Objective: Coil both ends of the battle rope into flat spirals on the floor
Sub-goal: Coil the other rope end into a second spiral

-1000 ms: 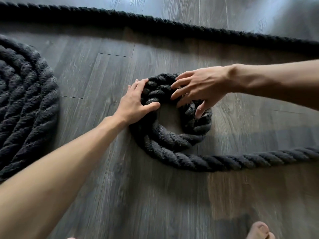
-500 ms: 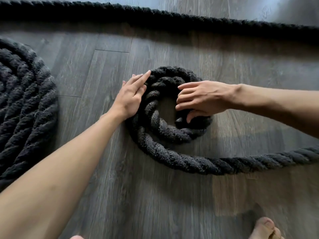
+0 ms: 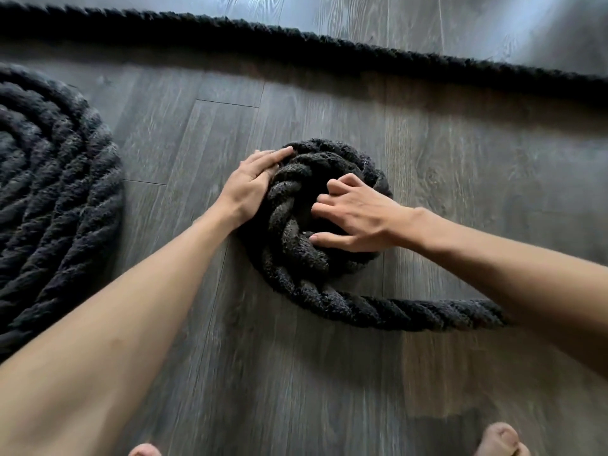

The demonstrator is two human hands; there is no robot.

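Observation:
A thick black battle rope lies on a grey wood floor. A small tight spiral [image 3: 296, 245] of it sits in the middle of the view. My left hand [image 3: 253, 185] presses flat against the spiral's outer left side, fingers straight. My right hand [image 3: 355, 215] lies over the spiral's centre with bent fingers digging into the inner turn and the thumb pressing the rope; the rope end is hidden under it. The free length [image 3: 411, 312] runs off to the right under my right forearm. A large finished spiral [image 3: 56, 205] lies at the left edge.
A straight stretch of the same rope [image 3: 329, 51] crosses the floor at the back. My bare toes [image 3: 501, 439] show at the bottom edge. Bare floorboards [image 3: 296, 390] lie between the spiral and my feet.
The open hole in the small spiral has closed up as the inner turn was pulled tighter. My right hand moved into the centre; my left hand stayed on the outer left side.

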